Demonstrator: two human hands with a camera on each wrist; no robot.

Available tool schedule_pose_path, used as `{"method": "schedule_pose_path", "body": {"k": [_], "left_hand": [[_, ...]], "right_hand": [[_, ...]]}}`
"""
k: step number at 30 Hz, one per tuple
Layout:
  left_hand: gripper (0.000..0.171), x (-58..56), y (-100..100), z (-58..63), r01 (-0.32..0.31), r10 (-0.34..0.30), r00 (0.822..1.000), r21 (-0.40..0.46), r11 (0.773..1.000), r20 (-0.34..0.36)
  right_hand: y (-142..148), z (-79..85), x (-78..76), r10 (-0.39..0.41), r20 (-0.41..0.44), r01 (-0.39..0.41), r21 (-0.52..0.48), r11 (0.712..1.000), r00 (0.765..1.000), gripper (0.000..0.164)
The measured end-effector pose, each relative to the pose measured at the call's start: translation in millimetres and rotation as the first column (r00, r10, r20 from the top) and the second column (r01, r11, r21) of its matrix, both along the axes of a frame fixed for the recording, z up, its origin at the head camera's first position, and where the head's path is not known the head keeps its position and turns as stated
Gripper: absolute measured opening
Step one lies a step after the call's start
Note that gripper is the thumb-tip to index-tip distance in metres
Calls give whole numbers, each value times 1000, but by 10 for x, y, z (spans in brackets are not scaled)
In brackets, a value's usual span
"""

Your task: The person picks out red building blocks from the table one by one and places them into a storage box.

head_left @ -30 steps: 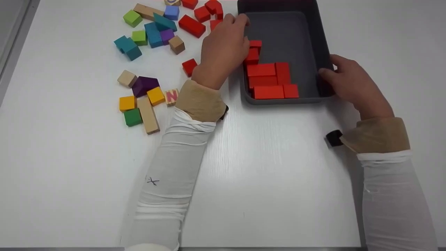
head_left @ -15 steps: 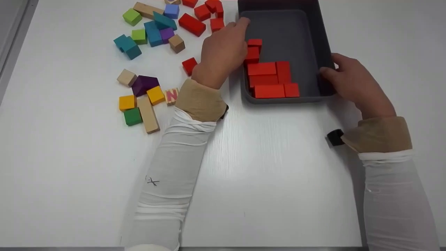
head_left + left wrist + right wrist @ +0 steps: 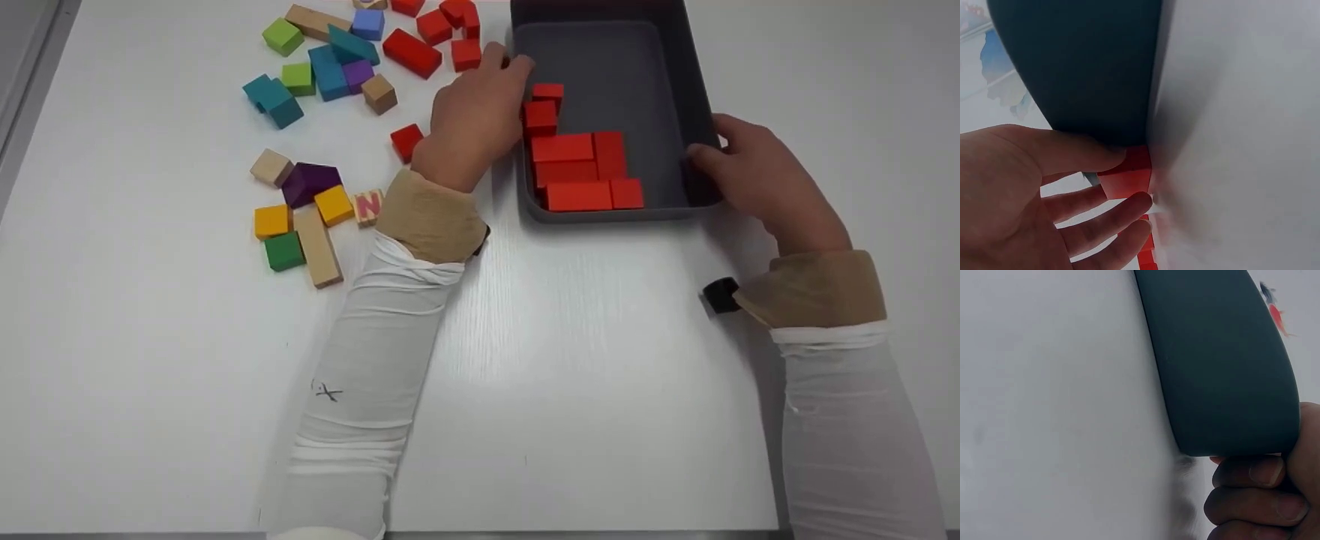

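Observation:
My left hand (image 3: 476, 112) is low beside the left outer wall of the dark grey tray (image 3: 615, 216). In the left wrist view its thumb and fingers are around a red block (image 3: 1126, 180) next to the tray wall; the head view hides that block under the hand. My right hand (image 3: 765, 176) grips the tray's near right corner, thumb over the rim, fingers curled outside. Inside the tray, several red blocks (image 3: 577, 196) lie packed along the near left side.
Loose red blocks (image 3: 412, 54) lie left of the tray, a single red cube (image 3: 407, 142) beside my left wrist. Farther left are teal blocks (image 3: 277, 101), a purple piece (image 3: 311, 184), yellow cubes (image 3: 334, 205), a green cube (image 3: 285, 251) and plain wood blocks (image 3: 319, 247).
My left fingers have drawn back from the tray rim and bent, the hand shifting slightly left, which uncovers more of a red block in the tray. The right hand keeps its grip.

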State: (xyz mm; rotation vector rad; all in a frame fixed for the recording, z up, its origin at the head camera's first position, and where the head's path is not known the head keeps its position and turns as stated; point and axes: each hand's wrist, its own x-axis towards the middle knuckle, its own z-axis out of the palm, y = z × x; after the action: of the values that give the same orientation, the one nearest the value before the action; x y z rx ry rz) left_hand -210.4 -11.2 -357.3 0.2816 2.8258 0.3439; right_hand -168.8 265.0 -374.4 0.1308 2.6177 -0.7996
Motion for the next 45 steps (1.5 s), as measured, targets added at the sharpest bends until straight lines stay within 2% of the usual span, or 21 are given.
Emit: {"method": "schedule_pose_path", "body": {"k": [6,15,23,27,30,35,45], "left_hand": [[65,-3,4,-4,-3,3,1000,1,1000,16],[67,-9,-9,-13,25,-25,999,0,1000,40],[71,2,-64,55,-18,16,999,46,999,50],[72,-2,-119,138,-68,67,998,80,994,17],[69,8,-128,184,-83,85,996,98,992,-14],[62,34,-76,216,-59,62,998,108,992,-22],[50,33,-72,162,-12,9,1000,112,994,28]], "right_hand": [[12,-7,5,-6,1,6,-4,1000,1000,61],[7,-12,8,-5,-5,6,11,1000,1000,60],[9,-13,19,-8,-3,8,-1,1000,1000,60],[1,-13,13,-9,-5,9,-6,1000,1000,60],[-6,-15,6,-4,-7,4,-5,1000,1000,61],[-4,-18,2,2,-2,-2,4,1000,1000,62],[1,-23,2,9,-13,-9,6,1000,1000,59]]}}
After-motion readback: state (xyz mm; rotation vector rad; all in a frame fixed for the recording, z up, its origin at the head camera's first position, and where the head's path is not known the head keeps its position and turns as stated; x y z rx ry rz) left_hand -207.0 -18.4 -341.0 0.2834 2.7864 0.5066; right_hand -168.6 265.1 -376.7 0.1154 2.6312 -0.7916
